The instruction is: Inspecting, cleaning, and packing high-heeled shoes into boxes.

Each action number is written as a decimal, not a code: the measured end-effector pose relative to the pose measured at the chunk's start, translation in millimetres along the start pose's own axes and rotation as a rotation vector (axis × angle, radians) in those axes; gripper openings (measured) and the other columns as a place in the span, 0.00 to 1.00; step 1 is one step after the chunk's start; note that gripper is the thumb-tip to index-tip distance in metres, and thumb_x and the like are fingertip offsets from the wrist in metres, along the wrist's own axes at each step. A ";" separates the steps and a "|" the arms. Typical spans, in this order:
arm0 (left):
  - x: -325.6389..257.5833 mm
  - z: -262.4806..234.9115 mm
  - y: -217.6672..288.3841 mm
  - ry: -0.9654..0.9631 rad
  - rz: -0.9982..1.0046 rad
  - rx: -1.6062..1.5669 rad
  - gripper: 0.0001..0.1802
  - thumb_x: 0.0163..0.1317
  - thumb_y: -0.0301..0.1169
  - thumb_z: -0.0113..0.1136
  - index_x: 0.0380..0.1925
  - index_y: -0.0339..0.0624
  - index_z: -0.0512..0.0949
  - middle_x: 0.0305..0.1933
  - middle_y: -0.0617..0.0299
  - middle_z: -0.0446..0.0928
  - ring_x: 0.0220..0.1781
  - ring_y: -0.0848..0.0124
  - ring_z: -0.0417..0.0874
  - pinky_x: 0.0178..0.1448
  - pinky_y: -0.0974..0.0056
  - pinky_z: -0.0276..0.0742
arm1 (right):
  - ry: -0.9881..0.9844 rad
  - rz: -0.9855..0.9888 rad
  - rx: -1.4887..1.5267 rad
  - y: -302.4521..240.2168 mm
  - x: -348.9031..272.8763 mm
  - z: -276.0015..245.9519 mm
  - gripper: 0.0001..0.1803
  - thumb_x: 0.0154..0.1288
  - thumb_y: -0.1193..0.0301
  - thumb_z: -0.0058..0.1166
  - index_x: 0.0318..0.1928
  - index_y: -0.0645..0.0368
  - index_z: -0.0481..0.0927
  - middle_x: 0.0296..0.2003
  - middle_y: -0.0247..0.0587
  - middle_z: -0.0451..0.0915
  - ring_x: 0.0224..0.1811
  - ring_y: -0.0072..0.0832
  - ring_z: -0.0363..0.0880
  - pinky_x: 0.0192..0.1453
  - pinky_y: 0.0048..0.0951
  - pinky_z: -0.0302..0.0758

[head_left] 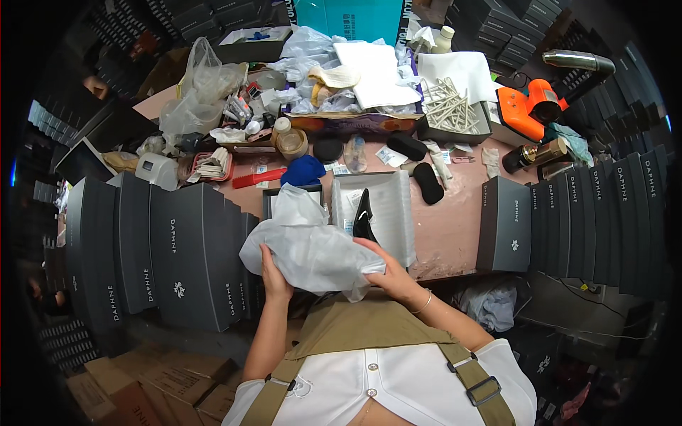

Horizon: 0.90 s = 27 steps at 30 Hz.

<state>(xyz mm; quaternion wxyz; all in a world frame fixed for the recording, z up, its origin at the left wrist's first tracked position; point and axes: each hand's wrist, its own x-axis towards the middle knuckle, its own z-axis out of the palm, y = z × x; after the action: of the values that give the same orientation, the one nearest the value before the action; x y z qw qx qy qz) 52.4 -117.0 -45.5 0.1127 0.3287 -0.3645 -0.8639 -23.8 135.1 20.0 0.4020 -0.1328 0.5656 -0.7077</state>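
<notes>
I have a bundle of white tissue paper point(309, 245) held up in front of me at the middle of the frame, just above my lap. My left hand point(273, 273) grips its lower left edge with the fingers closed on the paper, and my right hand point(391, 273) is wrapped around its right end, thumb and fingers pressed into the folds. Both grips are closed on the paper. Whatever is inside the bundle is hidden; I cannot tell what it wraps.

Just behind the bundle, on the pink tabletop point(455, 227), an open shoe box point(293, 202) sits partly covered by the paper, and to its right a sheet of white foam wrap point(391, 209) lies flat with one black high-heeled shoe point(364, 213) resting on it. That shoe is bare and unwrapped, so I judge the packing to be about half done: one bundle in my hands is wrapped or nearly so, while the shoe on the foam is not yet wrapped and nothing seems to be settled in the box.

Stacks of closed grey boxes point(177, 255) stand at the left and right of the frame. In the upper half lie plastic bags point(202, 89), a tray of white sticks point(451, 110) and an orange tool point(529, 106).
</notes>
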 end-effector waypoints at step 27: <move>-5.8 95.9 -46.6 -0.125 -0.231 -0.248 0.36 0.63 0.62 0.47 0.51 0.38 0.71 0.46 0.53 0.77 0.49 0.61 0.78 0.56 0.54 0.75 | 0.053 -0.202 -0.506 4.3 5.5 -23.3 0.25 0.64 0.57 0.54 0.55 0.60 0.73 0.51 0.48 0.70 0.56 0.40 0.69 0.58 0.36 0.68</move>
<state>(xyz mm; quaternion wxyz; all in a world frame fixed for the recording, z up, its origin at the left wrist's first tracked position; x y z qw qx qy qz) -3.5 -28.2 -25.8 0.0295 0.2976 -0.2216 -0.9281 -40.5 147.2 7.0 0.2683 -0.2662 0.7188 -0.5835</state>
